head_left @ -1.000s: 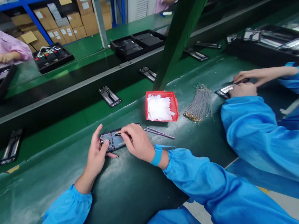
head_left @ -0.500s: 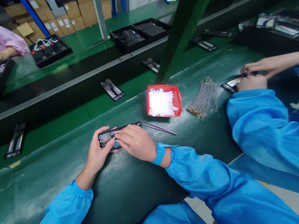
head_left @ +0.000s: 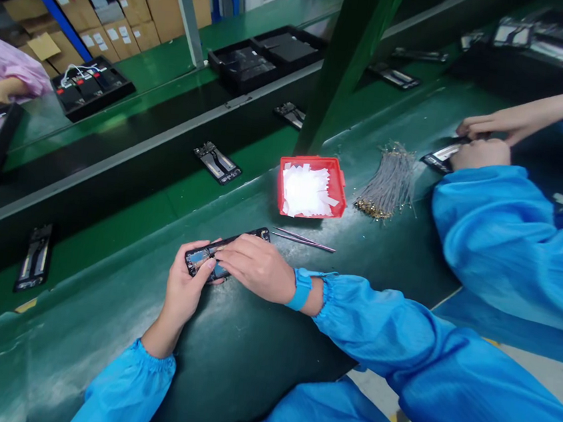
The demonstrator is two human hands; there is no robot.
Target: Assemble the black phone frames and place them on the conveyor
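Observation:
An opened phone body (head_left: pixel 202 258) lies on the green bench in front of me, dark with bare circuitry showing. My left hand (head_left: pixel 183 288) grips its near left end, thumb pressed on top. My right hand (head_left: pixel 254 270) covers the middle of the phone, fingers curled and pressing down on it; the fingertips hide what they touch. A blue wrist strap (head_left: pixel 298 289) sits on my right wrist. Metal tweezers (head_left: pixel 303 239) lie on the bench just beyond my right hand.
A red tray (head_left: pixel 336 182) of white slips stands behind the tweezers, beside a bundle of thin cables (head_left: pixel 388 184). A co-worker's hands (head_left: pixel 480 141) work on another phone at right. Several phone frames (head_left: pixel 217 162) ride the conveyor; a green post (head_left: pixel 345 56) rises behind the tray.
My right hand has slid left along the phone toward its left end, and my left thumb has pressed onto it. The camera has dipped slightly.

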